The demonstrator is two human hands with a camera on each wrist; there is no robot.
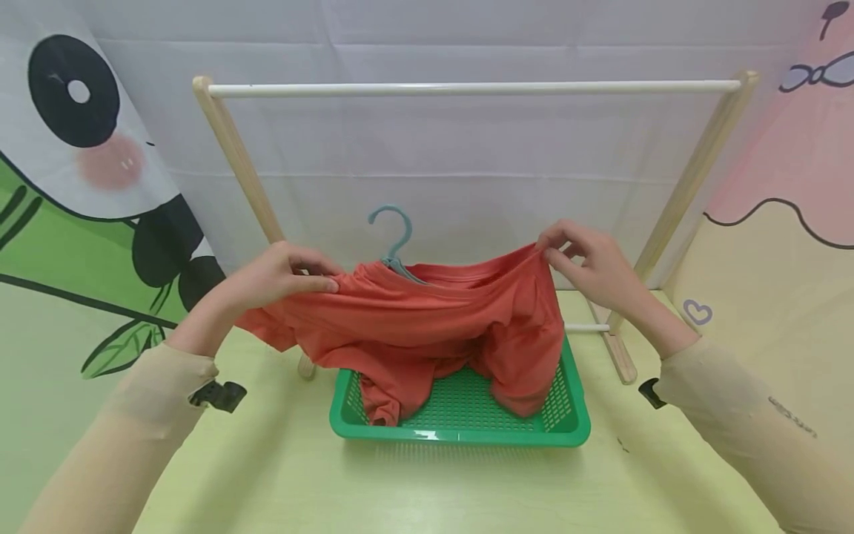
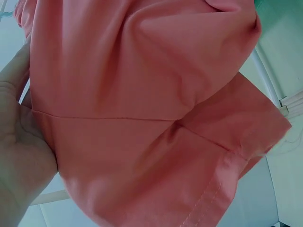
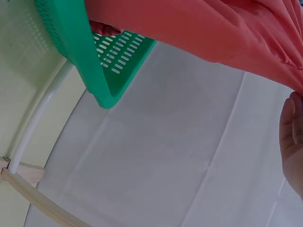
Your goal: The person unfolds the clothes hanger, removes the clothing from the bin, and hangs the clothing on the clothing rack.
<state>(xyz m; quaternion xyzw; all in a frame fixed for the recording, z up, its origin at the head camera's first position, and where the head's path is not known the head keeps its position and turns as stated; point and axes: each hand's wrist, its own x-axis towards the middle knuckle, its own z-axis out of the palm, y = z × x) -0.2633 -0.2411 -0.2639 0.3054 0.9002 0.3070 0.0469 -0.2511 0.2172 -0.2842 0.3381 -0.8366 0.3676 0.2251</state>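
Observation:
A red T-shirt [image 1: 414,319] is spread between both hands above a green plastic basket [image 1: 460,434], its lower folds hanging into it. My left hand [image 1: 276,278] pinches the shirt near one shoulder, thumb in front. At the other end my right hand [image 1: 577,259] pinches the cloth between thumb and fingers and pulls it taut. A blue hanger [image 1: 400,226] pokes its hook up out of the neck opening, while its lower part is hidden in the shirt. In the left wrist view the sleeve [image 2: 118,151] drapes beside the palm.
Behind the basket stands a rack with wooden legs [image 1: 694,178] and a white top rail [image 1: 467,89]. A lower white bar [image 1: 587,327] joins its feet. White cloth [image 1: 467,148] hangs behind, with printed cartoon panels at both sides. The table [image 1: 427,489] is pale yellow-green.

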